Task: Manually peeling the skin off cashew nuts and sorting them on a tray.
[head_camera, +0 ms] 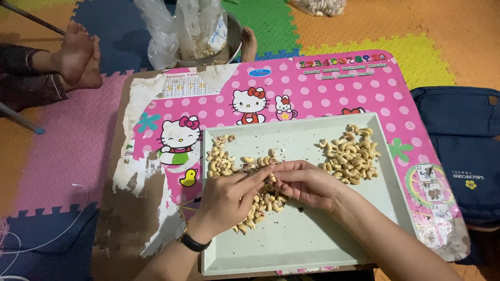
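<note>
A pale rectangular tray [312, 244] lies on a small pink cartoon-print table [323, 93]. A heap of cashew nuts [221, 164] fills the tray's left-middle part, and a cleaner pile of cashews [351, 153] sits at its right. My left hand [229, 200], with a black wristwatch, and my right hand [307, 182] meet over the left heap. Their fingertips pinch together on one small cashew nut [272, 177]. The nuts under my hands are partly hidden.
A metal bowl [234, 36] with clear plastic bags of nuts stands beyond the table's far edge. Another person's bare feet [78, 54] rest on the coloured foam mats at the upper left. A dark blue bag [463, 151] lies to the right. White cable [47, 234] at the left.
</note>
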